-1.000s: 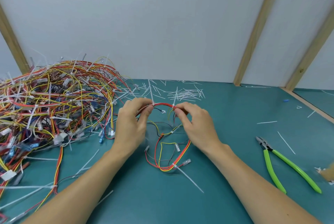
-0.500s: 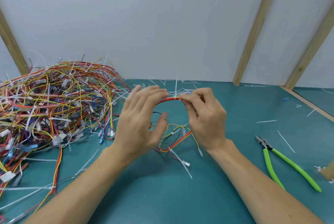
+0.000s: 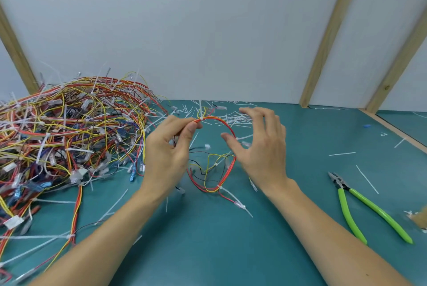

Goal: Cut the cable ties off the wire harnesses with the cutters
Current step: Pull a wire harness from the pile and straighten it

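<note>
- big pile of wire harnesses (image 3: 69, 137) sits on the left side of the surface (image 3: 208, 251), running off the left edge and reaching back close to the wall (image 3: 208, 20)
- one wire harness (image 3: 215, 158) is out in the middle, just right of the pile, its top held up between the two hands and its lower loop down by the surface
- left hand (image 3: 168, 154) is left of that loop, right hand (image 3: 258, 147) on its right
- scatter of cut cable ties (image 3: 233, 117) lies behind the hands, near the wall
- cutters (image 3: 360, 204) lie on the surface well off to the right, apart from both hands
- a few loose ties (image 3: 367, 179) lie around the cutters
</note>
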{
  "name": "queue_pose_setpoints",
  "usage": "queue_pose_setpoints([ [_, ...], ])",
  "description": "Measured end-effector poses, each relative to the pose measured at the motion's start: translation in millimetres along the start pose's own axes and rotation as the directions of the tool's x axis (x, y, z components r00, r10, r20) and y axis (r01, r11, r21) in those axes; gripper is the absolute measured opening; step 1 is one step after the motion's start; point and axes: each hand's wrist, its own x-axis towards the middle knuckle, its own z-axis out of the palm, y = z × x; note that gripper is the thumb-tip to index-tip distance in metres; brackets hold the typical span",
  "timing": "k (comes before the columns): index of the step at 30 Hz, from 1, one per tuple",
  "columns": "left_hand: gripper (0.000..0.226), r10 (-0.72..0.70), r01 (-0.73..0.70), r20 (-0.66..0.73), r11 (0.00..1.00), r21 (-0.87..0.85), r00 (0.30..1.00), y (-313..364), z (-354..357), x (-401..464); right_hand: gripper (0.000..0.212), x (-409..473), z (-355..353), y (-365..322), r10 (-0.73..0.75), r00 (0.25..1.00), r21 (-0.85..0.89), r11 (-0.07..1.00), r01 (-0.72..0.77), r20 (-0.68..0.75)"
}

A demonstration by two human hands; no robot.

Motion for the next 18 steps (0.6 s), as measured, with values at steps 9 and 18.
queue_pose_setpoints([
  [9, 0.024, 0.309, -0.312, 0.046, 0.93, 0.193, 0.95, -8.5, 3.9, -5.7, 0.05, -1.4, 1.9, 14.6, 0.292, 0.934, 0.203, 0.921, -0.333, 0.208],
  [18, 0.018, 0.483, -0.543, 0.271, 0.81, 0.223, 0.833, -7.4, 10.0, -5.6, 0.03, 0.8, -0.2, 15.5, 0.395, 0.916, 0.392, 0.856, -0.338, -0.073],
])
